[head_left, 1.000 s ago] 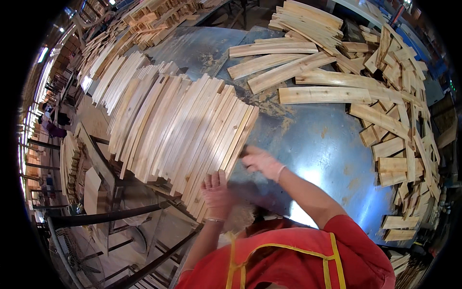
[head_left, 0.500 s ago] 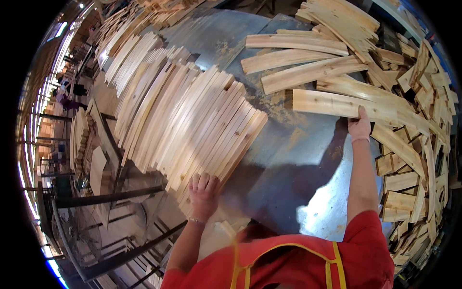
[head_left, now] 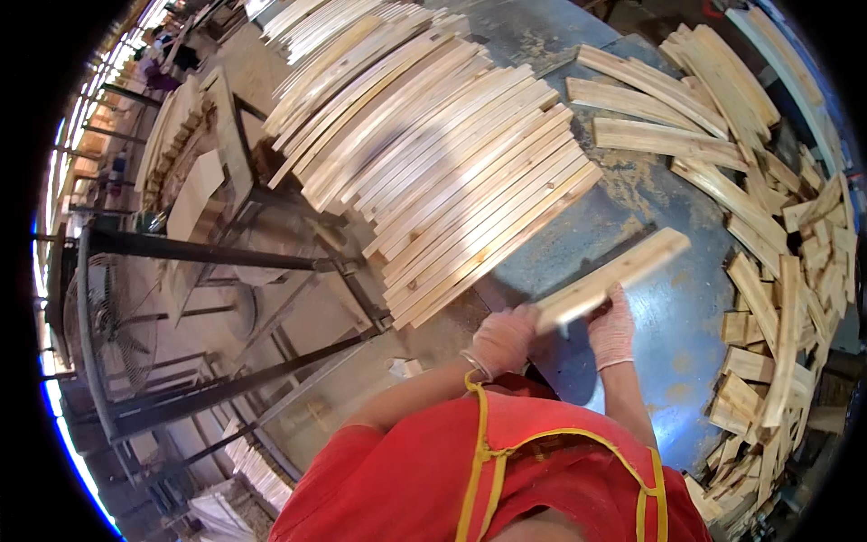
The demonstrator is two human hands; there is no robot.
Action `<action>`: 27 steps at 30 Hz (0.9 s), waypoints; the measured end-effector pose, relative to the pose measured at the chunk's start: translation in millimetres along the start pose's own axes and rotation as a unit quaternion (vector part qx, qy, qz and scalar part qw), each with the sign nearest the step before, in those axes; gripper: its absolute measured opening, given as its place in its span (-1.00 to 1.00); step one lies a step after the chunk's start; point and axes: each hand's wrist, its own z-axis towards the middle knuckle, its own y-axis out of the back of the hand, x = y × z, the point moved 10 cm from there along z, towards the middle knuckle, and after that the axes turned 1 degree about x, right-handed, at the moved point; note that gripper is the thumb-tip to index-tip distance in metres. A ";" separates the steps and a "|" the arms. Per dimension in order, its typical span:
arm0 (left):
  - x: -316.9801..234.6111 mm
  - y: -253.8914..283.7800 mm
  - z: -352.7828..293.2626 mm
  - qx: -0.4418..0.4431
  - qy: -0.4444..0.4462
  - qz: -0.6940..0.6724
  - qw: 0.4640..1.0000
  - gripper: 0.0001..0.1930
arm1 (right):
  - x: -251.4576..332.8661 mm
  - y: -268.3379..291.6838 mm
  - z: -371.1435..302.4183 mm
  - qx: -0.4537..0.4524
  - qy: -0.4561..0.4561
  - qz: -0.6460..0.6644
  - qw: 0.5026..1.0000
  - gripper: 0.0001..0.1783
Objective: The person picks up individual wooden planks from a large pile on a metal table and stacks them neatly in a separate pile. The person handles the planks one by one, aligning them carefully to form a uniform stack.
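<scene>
A pale wooden board (head_left: 623,271) is held in front of me above the metal table (head_left: 673,316), slanting up to the right. My left hand (head_left: 506,341) is closed round its near left end. Under its lower edge, my right hand (head_left: 612,327) grips the board near the middle, partly hidden by it. Both hands look gloved in something thin and are a little smeared by motion. Beyond the left hand, a row of boards (head_left: 470,190) lies packed side by side on the table, the closest edge running just ahead of the held board.
Loose boards (head_left: 668,140) lie fanned across the table's far right. A heap of short wood offcuts (head_left: 759,366) fills the right side. To the left are a dark metal frame (head_left: 226,248) and a fan (head_left: 113,316). Sawdust (head_left: 632,185) is scattered over the tabletop.
My right hand has drawn a board from the loose ones at right toward me. My left hand has left the row's near end and now holds that board too. The view has shifted.
</scene>
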 end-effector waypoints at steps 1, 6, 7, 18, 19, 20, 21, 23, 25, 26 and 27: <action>16.4 -15.4 1.6 0.101 0.051 -0.095 0.989 -0.16 | -3.4 -12.8 -12.0 0.006 -0.001 -0.007 1.000 -0.66; 52.0 18.4 -40.6 0.010 0.062 -0.168 0.984 -0.38 | -66.4 -74.9 -19.5 0.130 -0.087 0.010 0.988 -0.57; 60.6 36.8 -47.4 -0.055 0.066 -0.030 0.996 -0.42 | -67.8 -81.5 -20.3 0.108 -0.045 -0.047 0.992 -0.53; 248.6 -84.9 -141.5 -0.169 0.220 -0.592 0.756 -0.38 | -82.7 -171.5 -55.4 0.237 -0.029 -0.285 0.928 -0.29; 234.1 -89.1 -132.1 -0.172 0.238 -0.717 0.632 -0.34 | -82.6 -167.9 -50.7 0.218 -0.034 -0.283 0.933 -0.28; 239.0 -96.3 -118.9 -0.180 0.205 -0.759 0.591 -0.32 | -84.6 -163.2 -47.9 0.200 -0.038 -0.279 0.939 -0.27; 250.1 -119.2 -109.5 -0.194 0.174 -0.800 0.541 -0.30 | -87.1 -162.9 -48.7 0.186 -0.047 -0.280 0.941 -0.26; 237.6 -110.4 -116.1 -0.178 0.148 -0.730 0.643 -0.30 | -76.6 -160.8 -48.2 0.185 -0.034 -0.289 0.939 -0.29; 224.0 -92.2 -134.6 -0.171 0.159 -0.653 0.720 -0.32 | -67.7 -163.4 -45.0 0.201 -0.018 -0.306 0.930 -0.35; 215.2 -75.5 -144.2 -0.165 0.183 -0.614 0.750 -0.34 | -65.6 -158.3 -41.6 0.195 -0.019 -0.301 0.933 -0.35; 186.0 -39.4 -146.2 -0.143 0.115 -0.636 0.749 -0.32 | -64.9 -154.4 -38.1 0.189 -0.019 -0.294 0.937 -0.36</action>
